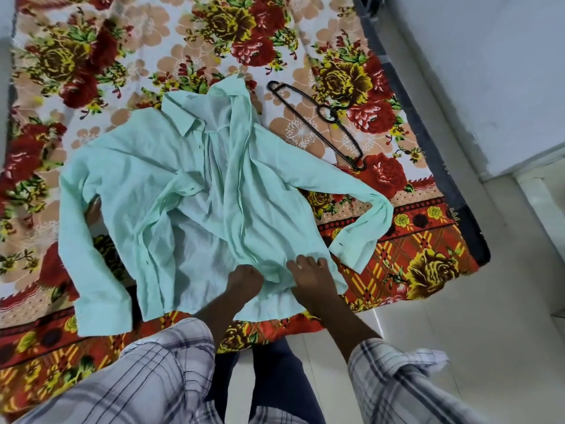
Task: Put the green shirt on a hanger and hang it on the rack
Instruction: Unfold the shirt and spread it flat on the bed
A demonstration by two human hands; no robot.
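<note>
- Green shirt (pixel 146 179) spread front-up and unbuttoned over the near part of the bed (pixel 91 56), collar (pixel 180 117) toward the far edge, hem at the near edge, one sleeve trailing toward the near right corner.
- Hanger (pixel 326 115) lying flat on the bedsheet just beyond the shirt's shoulder, toward the bed's right edge, apart from the cloth and untouched.
- No rack in view.
- Left hand (pixel 244 278) at the hem by the near edge, grip closed into a fist with a fold of the front panel bunched in it.
- Right hand (pixel 310 278) just beside it on the same lower panel, fingers bent onto the cloth; pinching or only pressing, cannot tell.
- Likely step in hand: straightening the front panels before bringing in the hanger.
- Draw the two front edges outward and flat, not upward, to smooth the creases down the middle.
- Work from the hem toward the collar, leaving the neck opening wide and uncrumpled, ready for feeding the hanger in.
- Pull gently, to avoid dragging the whole shirt over the near edge.
- Keep one grip on the cloth while reaching toward the right edge for the hanger.
- Tuck the trailing sleeve clear of the shoulder line first, to avoid snagging.
</note>
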